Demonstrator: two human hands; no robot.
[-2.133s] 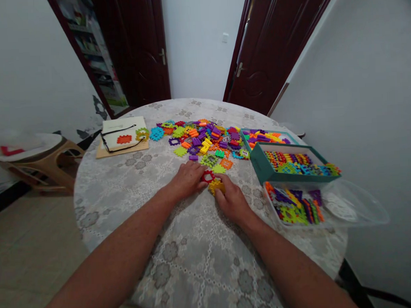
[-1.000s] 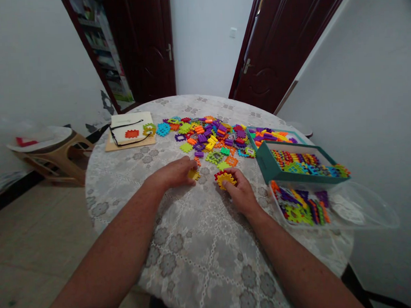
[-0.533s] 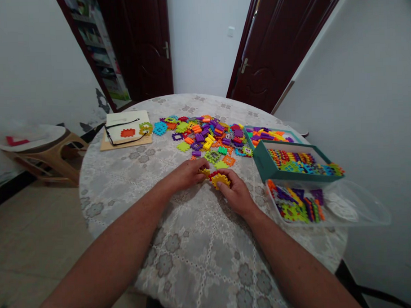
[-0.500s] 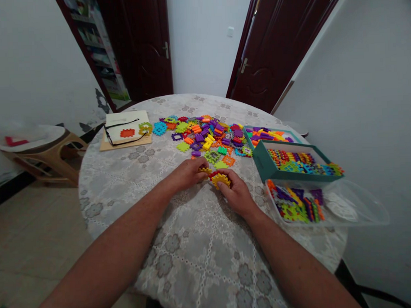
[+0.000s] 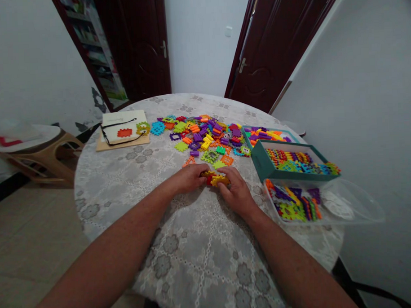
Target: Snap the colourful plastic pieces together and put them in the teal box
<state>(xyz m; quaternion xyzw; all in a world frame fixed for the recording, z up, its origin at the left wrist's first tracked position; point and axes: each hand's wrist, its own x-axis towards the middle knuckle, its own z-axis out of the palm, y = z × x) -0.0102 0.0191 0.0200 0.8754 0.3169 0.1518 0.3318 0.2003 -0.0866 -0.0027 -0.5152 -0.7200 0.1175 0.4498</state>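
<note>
Between my two hands, over the near middle of the table, are yellow and red plastic building pieces with toothed edges. My right hand [image 5: 236, 189] pinches a yellow toothed piece [image 5: 220, 180] between thumb and fingers. My left hand [image 5: 191, 177] is closed on another yellow piece [image 5: 208, 173], partly hidden by the fingers. A small red piece [image 5: 210, 178] sits between the two yellow ones and touches them. Just beyond the hands lie a lime green piece [image 5: 219, 164], an orange square frame [image 5: 227, 160] and an orange triangular frame [image 5: 189, 161].
A heap of mixed building pieces [image 5: 201, 136] spreads behind my hands. At right stand a green box [image 5: 259, 159] and a clear plastic tub [image 5: 275, 210] filled with pieces. Glasses on a black cord [image 5: 120, 141] lie on a board [image 5: 124, 147] at left.
The yellow pieces have come closer together, with the red piece now between them. My right hand has tilted its piece flatter. The orange triangular frame beside my left hand has come into view.
</note>
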